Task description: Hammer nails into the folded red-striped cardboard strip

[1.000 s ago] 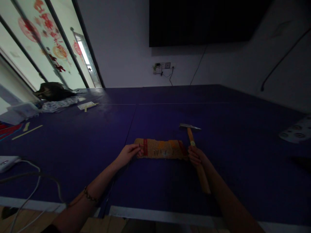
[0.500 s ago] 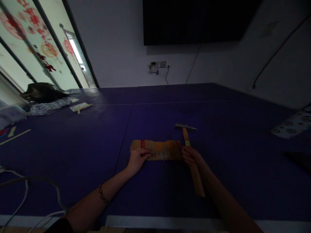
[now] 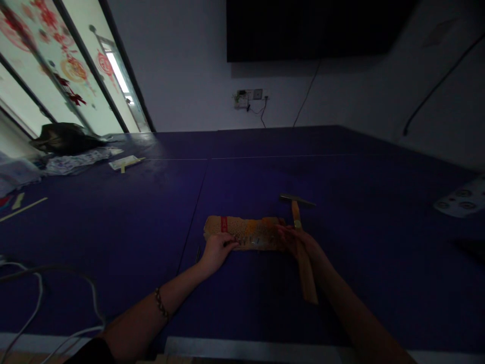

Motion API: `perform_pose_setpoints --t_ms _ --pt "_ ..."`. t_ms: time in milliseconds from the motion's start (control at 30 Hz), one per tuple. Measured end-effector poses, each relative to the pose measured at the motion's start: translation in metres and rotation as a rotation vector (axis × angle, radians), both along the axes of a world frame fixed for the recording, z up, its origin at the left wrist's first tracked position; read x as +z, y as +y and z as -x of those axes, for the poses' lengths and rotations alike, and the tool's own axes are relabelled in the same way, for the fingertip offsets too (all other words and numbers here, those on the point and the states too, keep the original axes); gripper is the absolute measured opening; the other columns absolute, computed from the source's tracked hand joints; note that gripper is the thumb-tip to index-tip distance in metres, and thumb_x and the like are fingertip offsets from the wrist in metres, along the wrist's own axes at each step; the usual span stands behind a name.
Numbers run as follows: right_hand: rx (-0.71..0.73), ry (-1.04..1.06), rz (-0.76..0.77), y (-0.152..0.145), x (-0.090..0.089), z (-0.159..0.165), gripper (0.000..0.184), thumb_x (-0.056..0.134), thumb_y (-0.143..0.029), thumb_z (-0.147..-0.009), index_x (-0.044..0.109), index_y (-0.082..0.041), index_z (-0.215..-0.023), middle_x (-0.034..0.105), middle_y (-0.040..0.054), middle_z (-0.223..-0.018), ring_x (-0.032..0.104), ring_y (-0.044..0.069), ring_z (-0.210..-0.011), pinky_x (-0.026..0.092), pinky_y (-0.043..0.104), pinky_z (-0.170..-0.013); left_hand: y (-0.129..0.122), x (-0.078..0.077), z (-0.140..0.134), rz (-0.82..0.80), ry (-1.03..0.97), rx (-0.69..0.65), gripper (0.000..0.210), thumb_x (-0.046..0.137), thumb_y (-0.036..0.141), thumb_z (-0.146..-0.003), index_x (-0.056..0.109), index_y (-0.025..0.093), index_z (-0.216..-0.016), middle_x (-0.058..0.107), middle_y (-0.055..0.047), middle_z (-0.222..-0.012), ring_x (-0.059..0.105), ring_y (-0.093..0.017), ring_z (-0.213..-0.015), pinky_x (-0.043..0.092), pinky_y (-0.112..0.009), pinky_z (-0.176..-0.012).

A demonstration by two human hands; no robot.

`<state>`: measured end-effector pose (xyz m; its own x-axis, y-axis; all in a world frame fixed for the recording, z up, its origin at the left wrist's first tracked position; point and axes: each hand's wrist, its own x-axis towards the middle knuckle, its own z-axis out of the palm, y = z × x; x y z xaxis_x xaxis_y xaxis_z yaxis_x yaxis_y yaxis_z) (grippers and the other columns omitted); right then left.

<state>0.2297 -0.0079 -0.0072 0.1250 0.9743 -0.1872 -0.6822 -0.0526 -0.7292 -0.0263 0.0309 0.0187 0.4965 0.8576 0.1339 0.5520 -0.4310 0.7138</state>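
Note:
On the dark blue surface lies a long brown board [image 3: 248,227] with a red band, many small dark spots and an orange patch. Several thin nail-like pieces [image 3: 252,241] stand along its front part. My left hand [image 3: 220,247] rests at the board's left front, thumb and fingers pinched near these pieces; whatever is between the fingertips is too small to make out. Beside the board's right end, my right hand [image 3: 301,241] holds a hammer [image 3: 308,278] by its wooden handle, some fingers stretched towards the board. The narrow metal head points away from me.
A thin dark piece [image 3: 197,254] lies left of the board. White cables [image 3: 36,303] curve at the lower left. Farther back left are a black bag [image 3: 66,139] and a small white tray [image 3: 124,162]. A white power strip [image 3: 460,199] lies at the right.
The hammer has shifted slightly right in view, and my right fingers have loosened and stretched out around its handle. My left hand stays pinched at the board.

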Motion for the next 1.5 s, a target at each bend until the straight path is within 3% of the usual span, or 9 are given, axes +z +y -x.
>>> perform_pose_setpoints --t_ms 400,1067,1500 --pt "-0.033 0.023 0.063 -0.002 0.005 0.003 0.013 0.058 -0.004 -0.071 0.057 -0.017 -0.073 0.072 0.0063 -0.079 0.068 0.015 -0.068 0.059 0.019 -0.056 -0.002 -0.003 0.000 -0.126 0.005 -0.038 0.013 0.056 0.022 -0.078 0.066 0.017 -0.074 0.066 -0.005 -0.080 0.058 -0.017 -0.079 0.043 -0.028 -0.076" --pt "-0.085 0.033 0.150 -0.002 0.014 0.007 0.017 0.047 0.000 -0.076 0.054 -0.015 -0.074 0.072 0.0062 -0.074 0.067 0.011 -0.059 0.056 0.016 -0.051 -0.003 0.002 0.007 -0.170 0.056 -0.082 0.016 0.051 0.018 -0.080 0.061 0.014 -0.067 0.062 -0.004 -0.074 0.057 -0.016 -0.076 0.045 -0.027 -0.072" --pt "-0.082 -0.023 0.145 -0.005 0.018 0.008 0.014 0.051 -0.002 -0.074 0.055 -0.015 -0.075 0.072 0.0066 -0.076 0.066 0.011 -0.059 0.056 0.015 -0.051 -0.003 -0.002 0.009 -0.210 0.013 -0.103 0.015 0.052 0.018 -0.080 0.066 0.014 -0.074 0.065 -0.006 -0.078 0.059 -0.016 -0.078 0.047 -0.028 -0.074"
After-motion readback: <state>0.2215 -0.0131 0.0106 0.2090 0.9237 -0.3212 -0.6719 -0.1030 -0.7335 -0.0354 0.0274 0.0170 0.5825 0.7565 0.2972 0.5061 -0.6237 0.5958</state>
